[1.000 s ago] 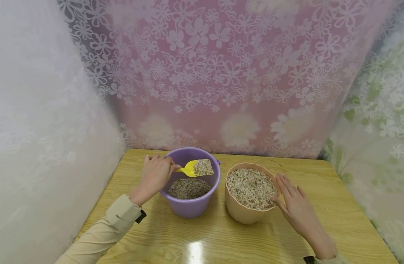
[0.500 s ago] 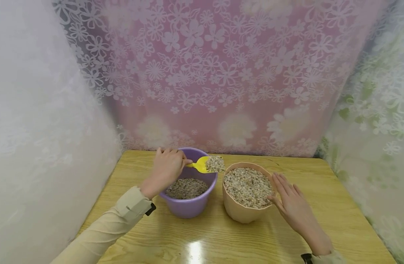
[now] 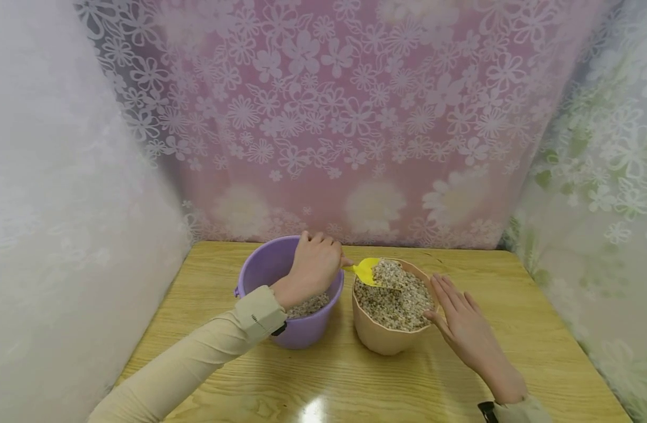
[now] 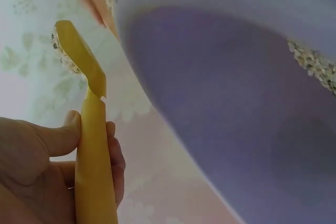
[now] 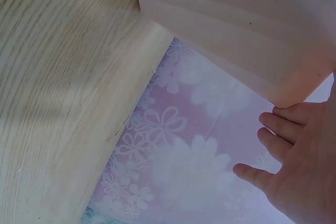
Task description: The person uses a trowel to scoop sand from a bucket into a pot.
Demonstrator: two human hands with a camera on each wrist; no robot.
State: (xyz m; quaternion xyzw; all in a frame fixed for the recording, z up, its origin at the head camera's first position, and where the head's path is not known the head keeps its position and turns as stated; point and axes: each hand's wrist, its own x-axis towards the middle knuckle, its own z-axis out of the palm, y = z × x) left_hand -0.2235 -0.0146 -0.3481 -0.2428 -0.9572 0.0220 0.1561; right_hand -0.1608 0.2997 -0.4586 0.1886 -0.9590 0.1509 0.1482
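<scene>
My left hand (image 3: 315,265) grips the handle of a yellow toy shovel (image 4: 94,150), thumb on one side and fingers round the other. The shovel's blade, heaped with small pale gravel (image 3: 389,274), is over the far left part of an orange-beige pot (image 3: 384,339). That pot is filled nearly to its rim with the same speckled gravel. Against the pot's right rim rests my right hand (image 3: 468,329), its fingers straight. Below my left forearm stands a purple bucket (image 3: 262,264) with a lower layer of gravel, partly hidden by the hand and sleeve.
Bucket and pot stand side by side on a wood-grain table (image 3: 238,382). A pink flowered curtain (image 3: 323,129) hangs behind the table's back edge. Pale sheeting (image 3: 80,223) closes the left side, and a green-and-white flowered sheet (image 3: 593,235) the right.
My left hand has carried the loaded shovel rightward from above the purple bucket to above the pot. The right hand has stayed at the pot's rim.
</scene>
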